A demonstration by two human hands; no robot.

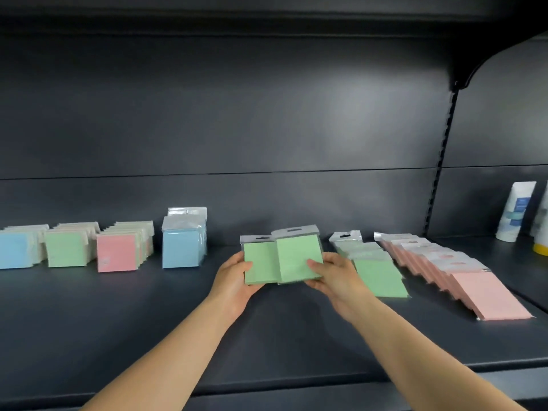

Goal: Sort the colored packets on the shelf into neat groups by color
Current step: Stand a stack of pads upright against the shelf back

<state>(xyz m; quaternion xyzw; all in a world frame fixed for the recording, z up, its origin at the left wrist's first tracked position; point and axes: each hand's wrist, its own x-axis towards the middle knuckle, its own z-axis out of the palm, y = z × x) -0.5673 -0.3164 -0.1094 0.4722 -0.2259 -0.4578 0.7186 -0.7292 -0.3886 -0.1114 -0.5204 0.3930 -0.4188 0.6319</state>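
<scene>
My left hand [234, 277] grips one green packet [259, 266] by its left edge. My right hand [332, 275] grips a second green packet [298, 256] that overlaps the first one's right side. Both packets are held upright above the middle of the dark shelf [148, 321]. To the right, more green packets [375, 274] lie flat in an overlapping row. Further right, pink packets [462, 277] lie fanned in a long row. An upright blue stack [184, 246] stands left of centre. At far left stand upright groups of blue [14, 250], green [66, 249] and pink [118, 252].
White tube-shaped bottles [514, 212] stand at the far right on the neighbouring shelf section, past a slotted upright post [441, 161]. The shelf's back panel rises behind everything, and its front edge [296, 390] runs below my forearms.
</scene>
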